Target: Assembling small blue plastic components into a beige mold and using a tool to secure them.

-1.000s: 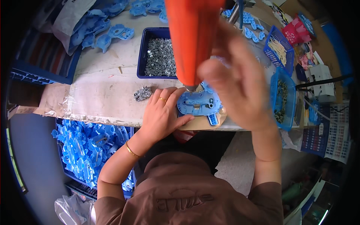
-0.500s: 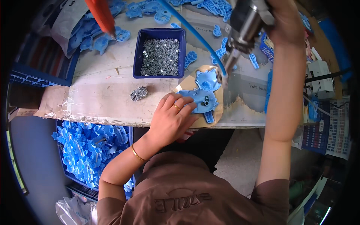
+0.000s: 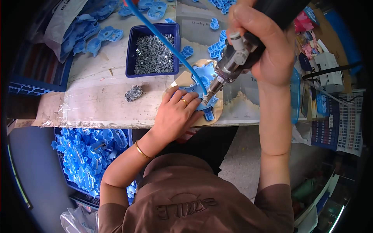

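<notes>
My right hand [image 3: 268, 46] is wrapped round a black and silver power screwdriver [image 3: 229, 64], tilted so that its tip meets a light-blue plastic toy shell [image 3: 204, 73] or hides just above it. A thin blue hose [image 3: 167, 42] runs down to the tool's nose. The animal-shaped shell lies hollow side up on a tan board [image 3: 219, 112] at the table's front edge. With fingers curled over the shell's left side, my left hand [image 3: 175, 112] holds it down. The tool covers part of the shell's middle.
A dark-blue tray [image 3: 132, 50] of small screws stands beyond my left hand, with a small heap of screws [image 3: 134, 93] before it. More blue parts [image 3: 110, 34] lie at the back. Below the table edge sits a crate of blue shells [image 3: 91, 159]. A white box [image 3: 328, 70] is at right.
My right hand has brought the screwdriver down and left, from above the table to the shell. My left hand stays on the shell. The whole view has shifted slightly.
</notes>
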`<state>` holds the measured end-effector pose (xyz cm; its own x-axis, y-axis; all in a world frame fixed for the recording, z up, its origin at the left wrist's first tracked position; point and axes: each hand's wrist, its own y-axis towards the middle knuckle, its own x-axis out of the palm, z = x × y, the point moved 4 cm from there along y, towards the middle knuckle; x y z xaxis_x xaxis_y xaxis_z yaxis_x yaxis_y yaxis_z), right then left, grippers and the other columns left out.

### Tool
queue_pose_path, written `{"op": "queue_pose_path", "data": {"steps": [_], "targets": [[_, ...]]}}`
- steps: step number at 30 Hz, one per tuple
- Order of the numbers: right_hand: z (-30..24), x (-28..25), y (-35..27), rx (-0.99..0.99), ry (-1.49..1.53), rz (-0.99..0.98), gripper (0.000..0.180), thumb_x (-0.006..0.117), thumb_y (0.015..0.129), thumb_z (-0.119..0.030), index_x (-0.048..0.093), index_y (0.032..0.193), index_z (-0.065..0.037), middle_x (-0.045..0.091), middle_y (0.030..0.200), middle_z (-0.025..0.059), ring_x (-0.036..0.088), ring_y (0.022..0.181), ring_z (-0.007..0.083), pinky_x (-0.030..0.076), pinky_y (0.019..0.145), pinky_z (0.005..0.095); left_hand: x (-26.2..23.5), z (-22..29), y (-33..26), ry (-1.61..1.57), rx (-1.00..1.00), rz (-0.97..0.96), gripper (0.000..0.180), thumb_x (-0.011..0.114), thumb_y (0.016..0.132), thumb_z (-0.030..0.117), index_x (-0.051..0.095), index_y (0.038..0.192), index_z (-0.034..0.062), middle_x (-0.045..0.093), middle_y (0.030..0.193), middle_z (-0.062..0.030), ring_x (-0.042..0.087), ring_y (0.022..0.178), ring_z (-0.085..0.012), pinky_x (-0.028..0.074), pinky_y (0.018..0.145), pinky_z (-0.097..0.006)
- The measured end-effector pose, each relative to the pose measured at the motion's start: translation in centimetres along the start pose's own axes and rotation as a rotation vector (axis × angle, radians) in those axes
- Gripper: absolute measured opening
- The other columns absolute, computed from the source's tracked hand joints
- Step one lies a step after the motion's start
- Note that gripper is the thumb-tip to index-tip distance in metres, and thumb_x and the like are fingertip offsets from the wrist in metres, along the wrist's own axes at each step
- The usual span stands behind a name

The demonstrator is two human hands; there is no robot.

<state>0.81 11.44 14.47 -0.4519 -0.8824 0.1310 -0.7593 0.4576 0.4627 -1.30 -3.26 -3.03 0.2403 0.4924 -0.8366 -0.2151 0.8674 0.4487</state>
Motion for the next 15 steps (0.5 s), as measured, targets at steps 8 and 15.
{"op": "queue_pose_path", "data": {"steps": [8,15], "targets": [[3.0,-0.1,1.0,-0.881,0.467,-0.468,0.052,0.067,0.080,0.005,0.041,0.126,0.005,0.061,0.068,0.0048,0.059,0.054,0.0109,0.047,0.049,0.0245,-0.1,0.2,0.3,0.025,-0.004,-0.006,0.030,0.071,0.080,0.027,0.066,0.103,0.0081,0.063,0.105,-0.0047,0.056,0.102,-0.0228,0.038,0.105,-0.042],[1.0,0.1,-1.3,-0.077,-0.240,0.234,0.038,0.063,0.085,-0.003,0.048,0.119,0.005,0.060,0.072,0.0047,0.059,0.054,0.0112,0.046,0.050,0.0230,1.3,0.5,-1.0,0.061,-0.032,0.021,0.021,0.063,0.082,0.019,0.063,0.102,0.0118,0.059,0.107,-0.0069,0.054,0.105,-0.0266,0.033,0.110,-0.051]]}}
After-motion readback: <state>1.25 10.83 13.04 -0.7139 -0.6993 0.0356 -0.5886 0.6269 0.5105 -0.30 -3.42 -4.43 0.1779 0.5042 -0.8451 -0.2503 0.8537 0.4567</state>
